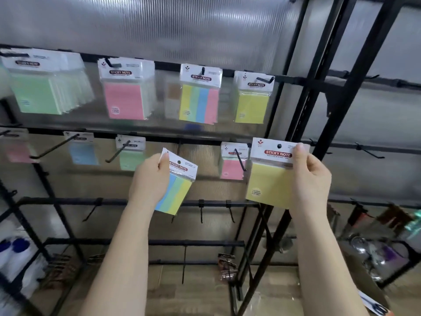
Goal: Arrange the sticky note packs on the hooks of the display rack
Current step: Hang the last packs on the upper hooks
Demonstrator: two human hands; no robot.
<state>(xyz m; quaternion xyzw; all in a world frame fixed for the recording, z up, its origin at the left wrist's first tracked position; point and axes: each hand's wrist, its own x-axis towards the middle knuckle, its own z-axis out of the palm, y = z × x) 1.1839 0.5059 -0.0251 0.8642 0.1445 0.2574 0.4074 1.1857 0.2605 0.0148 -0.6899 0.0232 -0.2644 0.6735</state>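
Yellow pack [268, 181], pinched at its header by the right hand [309, 174] near the rack's [293, 87] right edge, should be squared to a bare hook before threading, while the striped pack [176, 190] is gripped aside by the left hand [151, 179].

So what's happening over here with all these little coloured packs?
A person is stocking a display rack with sticky notes. The left hand holds a striped multicolour pack; the right hand holds a yellow pack by its header card, up near the middle row. Neither is on a hook yet. Packs already hang on the top row and some middle hooks.
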